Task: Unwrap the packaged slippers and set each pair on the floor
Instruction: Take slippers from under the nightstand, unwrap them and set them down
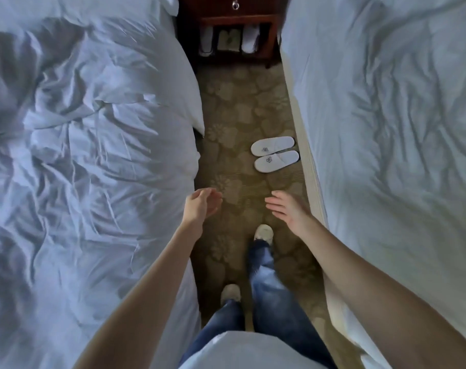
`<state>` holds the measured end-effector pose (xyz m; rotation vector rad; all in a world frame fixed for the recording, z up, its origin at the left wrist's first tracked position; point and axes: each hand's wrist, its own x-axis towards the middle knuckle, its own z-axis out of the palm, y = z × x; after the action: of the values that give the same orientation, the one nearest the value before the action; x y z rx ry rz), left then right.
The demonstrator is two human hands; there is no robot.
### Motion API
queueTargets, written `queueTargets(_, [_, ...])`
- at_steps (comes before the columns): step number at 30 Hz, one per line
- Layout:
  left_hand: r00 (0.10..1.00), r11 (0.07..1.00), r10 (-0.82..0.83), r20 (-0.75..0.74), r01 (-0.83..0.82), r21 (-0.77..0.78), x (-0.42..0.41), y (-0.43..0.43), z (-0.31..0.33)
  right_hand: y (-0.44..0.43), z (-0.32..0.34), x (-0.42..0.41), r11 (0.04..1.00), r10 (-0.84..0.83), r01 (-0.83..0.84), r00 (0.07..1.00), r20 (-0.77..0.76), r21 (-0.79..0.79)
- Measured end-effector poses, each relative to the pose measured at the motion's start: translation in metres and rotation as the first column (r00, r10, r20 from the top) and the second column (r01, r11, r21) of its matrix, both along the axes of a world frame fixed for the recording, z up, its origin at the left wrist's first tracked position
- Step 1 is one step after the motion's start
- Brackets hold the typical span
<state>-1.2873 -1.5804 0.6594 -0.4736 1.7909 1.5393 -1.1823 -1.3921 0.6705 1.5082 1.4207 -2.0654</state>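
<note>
Carpeted floor (240, 107) between 2 beds holds 1 slipper pair (275, 154); left hand (201, 205) and right hand (287, 209) hover spread, empty.

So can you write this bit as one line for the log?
slippers: unwrapped, on carpet by right bed | left hand: empty | right hand: empty
</note>
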Motion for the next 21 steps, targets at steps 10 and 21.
queueTargets(10, [0.991,0.991,0.137,-0.01,-0.137,-0.007,-0.155,0.098,-0.002,0.12,0.003,-0.177,0.996,0.084,-0.085,0.996,0.03,0.018])
queueTargets(21, [0.989,0.991,0.137,-0.059,-0.137,0.005,-0.367,0.184,-0.003,0.195,0.006,-0.398,0.989,0.132,-0.13,0.991,-0.019,0.069])
